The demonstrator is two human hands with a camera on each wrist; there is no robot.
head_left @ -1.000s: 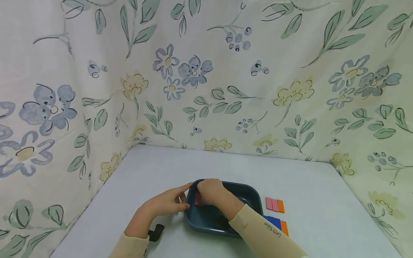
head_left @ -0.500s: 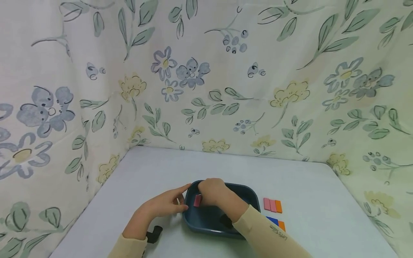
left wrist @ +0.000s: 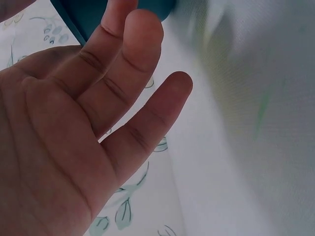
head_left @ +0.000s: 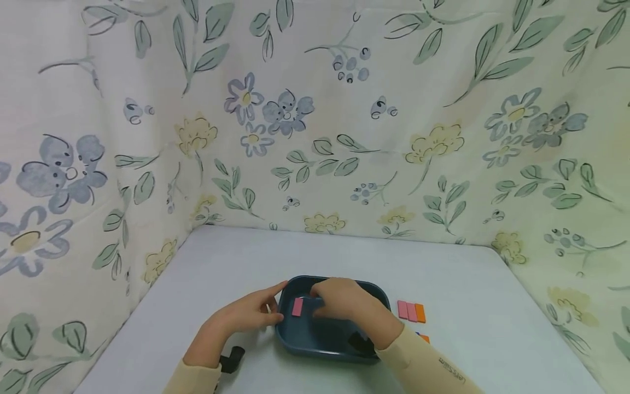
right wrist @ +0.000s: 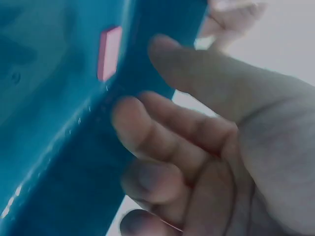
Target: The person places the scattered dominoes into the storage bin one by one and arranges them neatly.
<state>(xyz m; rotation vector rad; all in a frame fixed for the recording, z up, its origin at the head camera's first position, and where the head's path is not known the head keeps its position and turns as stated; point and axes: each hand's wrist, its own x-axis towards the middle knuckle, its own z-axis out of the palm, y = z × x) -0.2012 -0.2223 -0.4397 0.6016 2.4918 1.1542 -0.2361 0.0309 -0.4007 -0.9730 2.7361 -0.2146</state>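
Observation:
A dark blue, rounded rectangular tray [head_left: 320,350] sits on the white table. Inside it, near the left wall, lies a small pink block [head_left: 297,307], which the right wrist view also shows resting apart from the fingers. My right hand [head_left: 342,298] is over the tray, just right of the block, with thumb and fingers parted and nothing between them. At the tray's left side my left hand [head_left: 246,313] touches the rim with index finger and thumb. Its other fingers [left wrist: 147,118] are loosely extended in the left wrist view.
Right of the tray, two pink blocks [head_left: 407,311] and an orange block [head_left: 420,313] lie side by side. Closer to me, another orange block [head_left: 424,338] and a sliver of blue are mostly hidden by the right sleeve [head_left: 423,361]. Floral cloth [head_left: 315,137] hangs behind the table.
My right hand has let go of the pink block, which now lies in the tray, and has drawn back to the right. The left hand stays at the rim.

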